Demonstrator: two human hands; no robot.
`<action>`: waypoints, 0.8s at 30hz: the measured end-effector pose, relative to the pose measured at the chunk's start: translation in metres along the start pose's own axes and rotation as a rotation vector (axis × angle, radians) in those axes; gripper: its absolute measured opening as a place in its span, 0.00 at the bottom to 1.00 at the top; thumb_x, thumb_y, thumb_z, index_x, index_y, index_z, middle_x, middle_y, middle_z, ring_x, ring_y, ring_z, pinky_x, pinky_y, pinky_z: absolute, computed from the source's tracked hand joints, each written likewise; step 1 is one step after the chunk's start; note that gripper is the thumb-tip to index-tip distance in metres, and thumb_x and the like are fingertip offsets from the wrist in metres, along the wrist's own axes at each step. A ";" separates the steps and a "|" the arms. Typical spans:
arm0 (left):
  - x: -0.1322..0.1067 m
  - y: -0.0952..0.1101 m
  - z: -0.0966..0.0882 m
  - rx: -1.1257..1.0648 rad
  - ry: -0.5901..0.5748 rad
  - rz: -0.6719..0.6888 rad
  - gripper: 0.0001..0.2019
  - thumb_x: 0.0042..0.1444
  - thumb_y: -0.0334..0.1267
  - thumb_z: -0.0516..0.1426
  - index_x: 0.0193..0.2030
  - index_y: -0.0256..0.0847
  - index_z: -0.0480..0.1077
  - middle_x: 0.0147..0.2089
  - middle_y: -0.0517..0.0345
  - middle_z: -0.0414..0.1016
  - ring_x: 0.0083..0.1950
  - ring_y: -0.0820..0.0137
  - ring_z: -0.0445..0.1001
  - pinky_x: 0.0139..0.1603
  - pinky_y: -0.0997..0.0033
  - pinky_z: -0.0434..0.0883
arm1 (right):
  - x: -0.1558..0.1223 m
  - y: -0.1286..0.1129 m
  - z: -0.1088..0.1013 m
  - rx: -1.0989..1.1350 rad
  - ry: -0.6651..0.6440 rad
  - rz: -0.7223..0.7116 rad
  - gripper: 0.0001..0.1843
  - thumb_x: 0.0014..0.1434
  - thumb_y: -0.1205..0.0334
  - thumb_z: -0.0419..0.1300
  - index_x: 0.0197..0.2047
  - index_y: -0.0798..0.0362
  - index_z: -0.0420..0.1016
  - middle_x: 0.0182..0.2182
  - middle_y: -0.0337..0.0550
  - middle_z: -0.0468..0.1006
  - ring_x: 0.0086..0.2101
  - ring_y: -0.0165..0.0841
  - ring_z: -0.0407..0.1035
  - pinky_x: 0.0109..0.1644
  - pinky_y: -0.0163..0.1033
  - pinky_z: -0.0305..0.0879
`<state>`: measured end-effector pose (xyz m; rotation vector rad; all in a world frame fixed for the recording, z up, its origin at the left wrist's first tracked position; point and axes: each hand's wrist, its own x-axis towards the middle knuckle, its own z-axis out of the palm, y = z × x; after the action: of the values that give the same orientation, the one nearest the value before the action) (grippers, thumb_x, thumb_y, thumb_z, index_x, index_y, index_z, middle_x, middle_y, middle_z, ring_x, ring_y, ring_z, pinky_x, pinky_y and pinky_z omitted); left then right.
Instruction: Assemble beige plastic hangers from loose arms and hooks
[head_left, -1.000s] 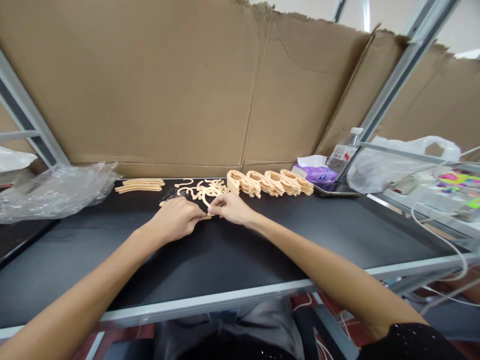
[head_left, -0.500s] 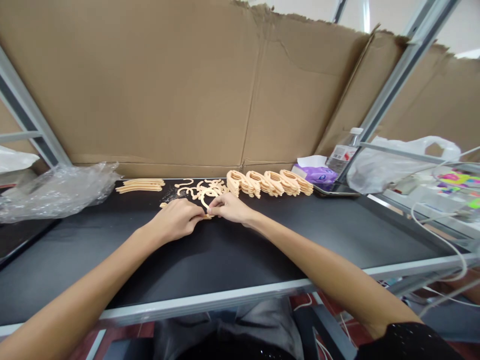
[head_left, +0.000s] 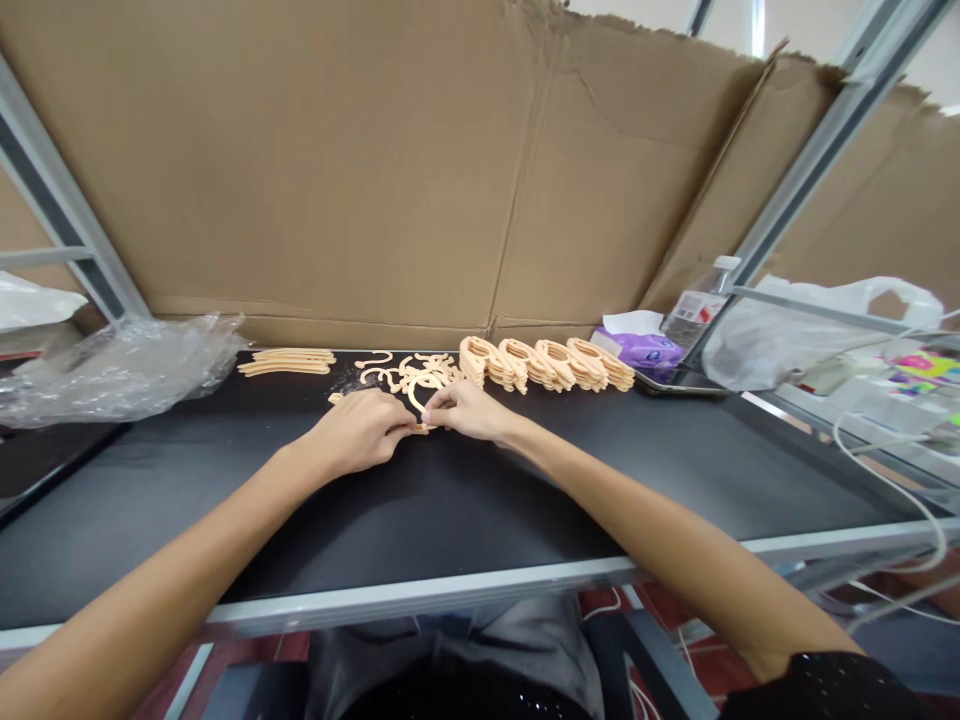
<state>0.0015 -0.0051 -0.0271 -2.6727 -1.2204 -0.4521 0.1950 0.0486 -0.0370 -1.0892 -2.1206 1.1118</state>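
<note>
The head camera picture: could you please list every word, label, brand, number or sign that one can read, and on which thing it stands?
No text can be read.
Clear bottle: label with red marks, too small and blurred.
Purple pack: small mark on its front, too blurred.
Bright-coloured things at the right edge: any text too blurred.
Pale curved piece at the right hand: no lettering visible.

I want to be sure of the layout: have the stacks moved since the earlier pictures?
No: relative to the cardboard, the stacks stay put; only the view shifted.
</note>
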 end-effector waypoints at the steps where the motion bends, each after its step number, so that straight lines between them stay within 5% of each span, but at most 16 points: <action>1: 0.000 0.000 0.000 0.003 -0.005 -0.003 0.13 0.63 0.38 0.53 0.35 0.43 0.80 0.35 0.52 0.82 0.37 0.65 0.78 0.39 0.70 0.66 | 0.000 0.000 0.000 -0.021 -0.003 -0.006 0.05 0.54 0.68 0.62 0.30 0.59 0.80 0.26 0.40 0.78 0.28 0.27 0.67 0.34 0.33 0.62; 24: 0.003 0.000 0.000 -0.048 -0.094 -0.191 0.14 0.62 0.41 0.53 0.38 0.44 0.81 0.35 0.54 0.83 0.36 0.63 0.79 0.35 0.70 0.66 | 0.001 0.014 0.004 0.043 0.073 -0.178 0.05 0.52 0.65 0.64 0.29 0.57 0.80 0.26 0.40 0.79 0.29 0.29 0.69 0.36 0.35 0.64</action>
<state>0.0034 -0.0024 -0.0261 -2.6558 -1.5196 -0.3903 0.1976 0.0528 -0.0508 -0.8885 -2.0812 1.0133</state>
